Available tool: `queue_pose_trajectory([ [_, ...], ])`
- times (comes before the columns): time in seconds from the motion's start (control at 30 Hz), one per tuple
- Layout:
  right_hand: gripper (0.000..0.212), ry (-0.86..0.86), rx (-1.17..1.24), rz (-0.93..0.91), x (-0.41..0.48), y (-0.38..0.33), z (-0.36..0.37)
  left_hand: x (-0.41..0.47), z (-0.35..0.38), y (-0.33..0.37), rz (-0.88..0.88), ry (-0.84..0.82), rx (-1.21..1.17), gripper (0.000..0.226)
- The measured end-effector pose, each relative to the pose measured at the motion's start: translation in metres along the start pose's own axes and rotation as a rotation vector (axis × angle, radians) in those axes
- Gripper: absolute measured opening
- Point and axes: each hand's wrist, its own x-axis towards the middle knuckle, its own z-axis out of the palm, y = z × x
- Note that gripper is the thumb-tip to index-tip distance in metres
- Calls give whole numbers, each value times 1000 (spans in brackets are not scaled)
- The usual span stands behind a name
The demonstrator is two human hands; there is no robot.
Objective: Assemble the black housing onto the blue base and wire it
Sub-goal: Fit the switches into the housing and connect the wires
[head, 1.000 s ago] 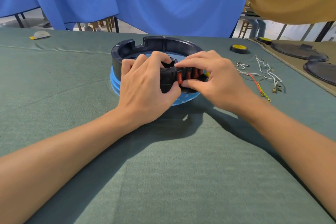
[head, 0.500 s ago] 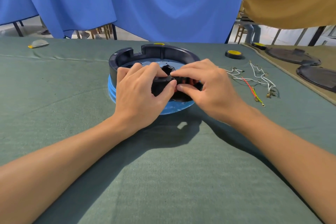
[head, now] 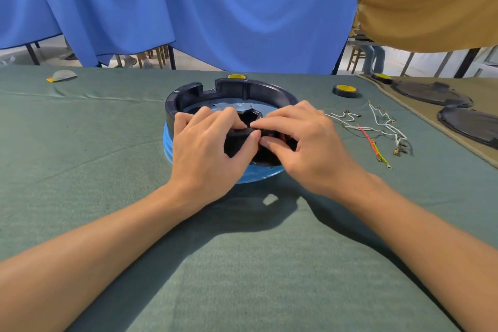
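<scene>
while the black housing (head: 237, 89) sits on the blue base (head: 250, 170) mid-counter (head: 242, 264), toward the far edge, i hold a small black part (head: 237, 140) with red bits at the housing's near rim. my left hand (head: 207, 148) curls round it, thumb against its side; my right hand (head: 304, 143) pinches its other end. loose wires (head: 377, 127) lie toward the counter's right edge.

Lit brightly from above and ahead; threw dark, fairly crisp shadows toward the camera, across the green table cloth (head: 80, 197) beneath the left hand (head: 207, 148), the right hand (head: 307, 148) and both forearms. Swallowed detail in the black housing (head: 237, 89) under the hands. Washed out the floor (head: 54, 52) below the blue curtain (head: 215, 8). Bent the edges, wide-angle fashion. Rendered hands and cloth weave sharp.
</scene>
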Motion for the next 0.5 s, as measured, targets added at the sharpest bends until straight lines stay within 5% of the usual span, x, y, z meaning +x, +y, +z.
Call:
queue_pose_trajectory([
  [0.2, 21, 19, 111, 26, 4, 8, -17, 0, 0, 0, 20, 18, 7, 32],
  [0.37, 18, 231, -81, 312, 7, 43, -30, -2, 1, -4, 32, 18, 2, 33],
  [0.5, 30, -2, -284, 444, -4, 71, -26, -1, 3, -3, 19, 27, -4, 36],
])
